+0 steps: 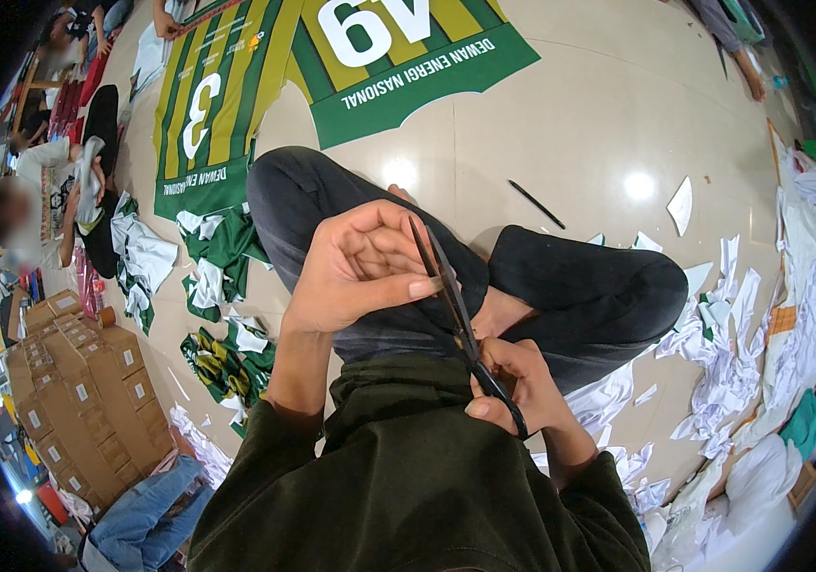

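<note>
Right hand [513, 386] grips the scissors [456, 315] by the handles, blades up; left hand [356, 267] curls loosely, thumb on the blade. Black pen [537, 204] and paper scraps [723, 353] lie beyond the fingers

Garment workshop, floor-level work. Glossy tiled floor [599, 124] served as the work surface. Printed green-and-yellow jersey panels [222, 105] lay spread flat on it; white paper offcuts [732, 362] were heaped at right. Cardboard boxes [84, 381] stood stacked at left. Another person [41, 205] sat there handling cloth.
</note>
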The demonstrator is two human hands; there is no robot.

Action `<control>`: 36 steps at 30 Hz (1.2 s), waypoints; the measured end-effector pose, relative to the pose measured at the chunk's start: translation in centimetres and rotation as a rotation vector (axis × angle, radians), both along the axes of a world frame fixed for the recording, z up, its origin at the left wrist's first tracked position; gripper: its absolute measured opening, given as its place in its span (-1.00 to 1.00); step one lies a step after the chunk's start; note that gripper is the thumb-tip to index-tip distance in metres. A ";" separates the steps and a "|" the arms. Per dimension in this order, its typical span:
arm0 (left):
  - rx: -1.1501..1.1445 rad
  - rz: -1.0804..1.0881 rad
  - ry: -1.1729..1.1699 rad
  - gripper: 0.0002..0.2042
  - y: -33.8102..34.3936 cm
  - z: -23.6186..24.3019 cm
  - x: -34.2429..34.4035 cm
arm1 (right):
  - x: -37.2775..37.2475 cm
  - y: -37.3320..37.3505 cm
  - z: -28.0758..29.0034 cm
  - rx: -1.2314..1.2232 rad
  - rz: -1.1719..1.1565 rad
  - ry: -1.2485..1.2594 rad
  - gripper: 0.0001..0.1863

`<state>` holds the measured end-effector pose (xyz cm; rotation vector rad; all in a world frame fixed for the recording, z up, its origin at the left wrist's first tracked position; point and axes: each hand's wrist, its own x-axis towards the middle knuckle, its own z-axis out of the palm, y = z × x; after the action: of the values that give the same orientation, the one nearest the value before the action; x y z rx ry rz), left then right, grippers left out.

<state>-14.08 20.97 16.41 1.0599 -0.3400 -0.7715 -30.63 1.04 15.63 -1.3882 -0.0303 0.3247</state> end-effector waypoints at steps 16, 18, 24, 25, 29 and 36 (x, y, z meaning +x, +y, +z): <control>-0.015 -0.093 0.074 -0.63 0.8 -0.1 0.8 | -0.2 -0.4 -0.3 0.112 0.059 0.067 -0.53; -0.017 -0.105 0.081 -0.62 0.8 -0.1 0.9 | -0.3 -0.5 -0.5 0.111 0.073 0.069 -0.52; -0.001 -0.130 0.098 -0.60 1.0 -0.1 1.2 | -0.3 -0.3 -0.5 0.094 0.071 0.062 -0.52; 0.007 -0.138 0.105 -0.60 1.1 0.0 1.3 | -0.3 -0.3 -0.5 0.089 0.072 0.065 -0.52; 0.000 -0.152 0.126 -0.60 1.1 -0.1 1.4 | -0.3 -0.2 -0.4 0.062 0.062 0.061 -0.54; 0.013 -0.169 0.111 -0.61 1.1 -0.1 1.6 | -0.1 -0.1 0.0 0.006 0.050 0.044 -0.56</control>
<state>-12.47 22.12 16.29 1.0044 -0.3327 -0.9811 -30.70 0.93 15.63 -1.3757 -0.0303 0.3964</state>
